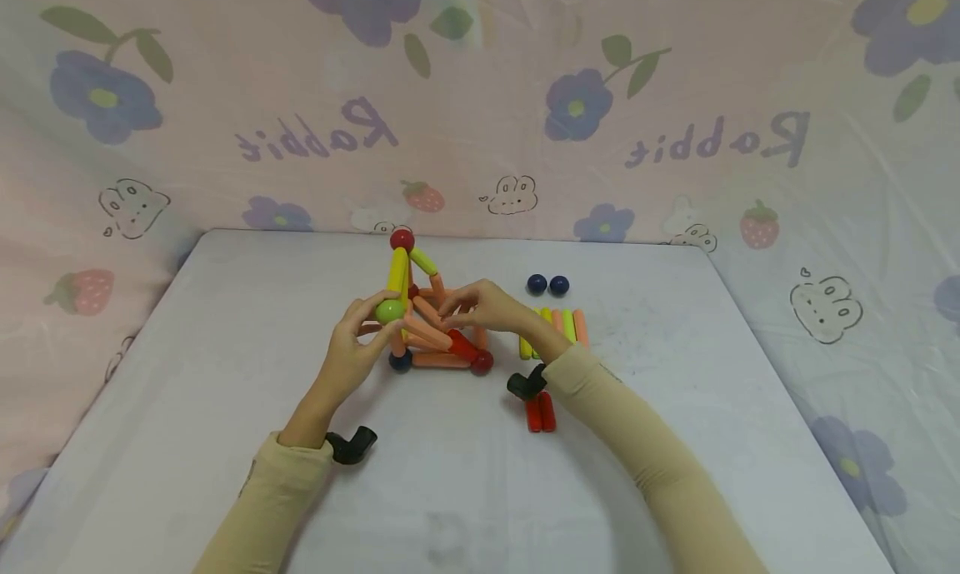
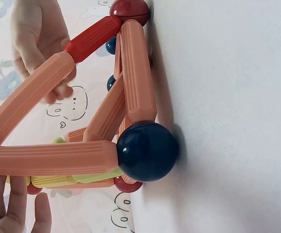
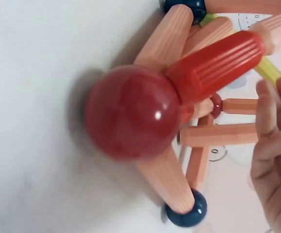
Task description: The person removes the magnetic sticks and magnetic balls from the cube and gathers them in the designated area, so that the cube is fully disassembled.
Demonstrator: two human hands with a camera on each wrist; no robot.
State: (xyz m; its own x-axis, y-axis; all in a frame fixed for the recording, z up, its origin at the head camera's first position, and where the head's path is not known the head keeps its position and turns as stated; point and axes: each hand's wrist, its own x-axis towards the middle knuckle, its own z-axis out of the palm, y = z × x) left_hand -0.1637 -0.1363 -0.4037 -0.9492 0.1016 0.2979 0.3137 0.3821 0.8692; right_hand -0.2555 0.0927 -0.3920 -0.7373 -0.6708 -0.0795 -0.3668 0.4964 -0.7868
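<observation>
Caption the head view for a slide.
Left hand pinches green ball on rod-and-ball frame; right hand hovers close by.

- I'm watching a white tabletop [image 1: 712, 349] stretching from the near side to the far edge.
- A faint grey smudge [image 1: 447, 536] is showing on its near part.
- Beyond the far edge I'm seeing a wrinkled, pale pink cloth [image 1: 480, 99] hanging.
- On it, the mirrored word "Rabbit" is appearing twice, as left lettering [image 1: 315, 130] and right lettering [image 1: 720, 138].
- Purple-blue flowers [image 1: 105, 97] with yellow centres are dotting the cloth from left to right.
- Pink strawberries [image 1: 760, 226] are showing left, middle and right.
- Outlined rabbit faces [image 1: 827, 309] are repeating along the cloth, one standing far right.
</observation>
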